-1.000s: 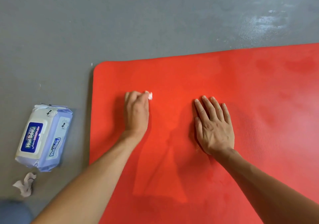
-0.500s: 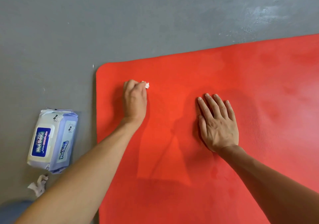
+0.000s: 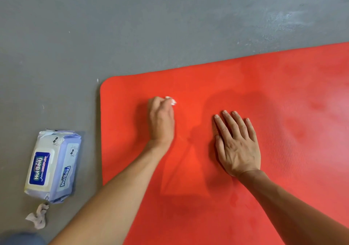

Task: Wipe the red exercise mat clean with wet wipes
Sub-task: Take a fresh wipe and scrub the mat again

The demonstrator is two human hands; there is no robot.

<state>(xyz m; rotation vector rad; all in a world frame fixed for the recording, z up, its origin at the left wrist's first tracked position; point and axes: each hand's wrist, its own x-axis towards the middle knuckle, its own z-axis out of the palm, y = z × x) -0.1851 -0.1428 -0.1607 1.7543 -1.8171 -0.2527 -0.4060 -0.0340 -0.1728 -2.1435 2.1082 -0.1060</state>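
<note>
The red exercise mat (image 3: 283, 97) lies on a grey floor, its rounded corner at the upper left. My left hand (image 3: 161, 120) rests on the mat near that corner, fingers curled round a white wet wipe (image 3: 172, 101); only a small bit of the wipe shows past the fingertips. My right hand (image 3: 237, 144) lies flat on the mat to the right, fingers straight and together, holding nothing. Darker damp patches show on the mat around both hands.
A pale blue pack of wet wipes (image 3: 52, 166) lies on the floor left of the mat. A crumpled used wipe (image 3: 37, 217) sits just below the pack. Grey floor (image 3: 132, 27) stretches beyond the mat's far edge.
My left hand with the wipe has slid a little farther up the mat toward the far edge. My right hand stays flat in the same place.
</note>
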